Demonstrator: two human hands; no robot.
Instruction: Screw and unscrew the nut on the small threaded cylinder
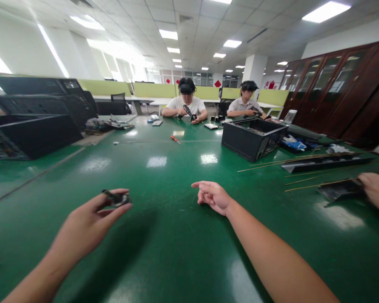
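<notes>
My left hand (87, 223) grips a small dark part (122, 199) between thumb and fingertips, raised above the green table (164, 248). The part has a greyish middle, but its exact kind does not show clearly. Toward the middle of the view, my right hand (213, 197) hovers over the tabletop or rests lightly on it; I cannot tell which. Its index finger points out to the left, the other fingers are loosely curled, and nothing shows in it. Farther off lies a screwdriver (174, 139) with an orange-red handle.
Dark computer cases (47, 136) stand at the left; another case (243, 141) stands right of centre. Thin rods (306, 158) and a metal strip (322, 163) lie at right, near another person's hand (377, 189). Two people (185, 103) work across the table.
</notes>
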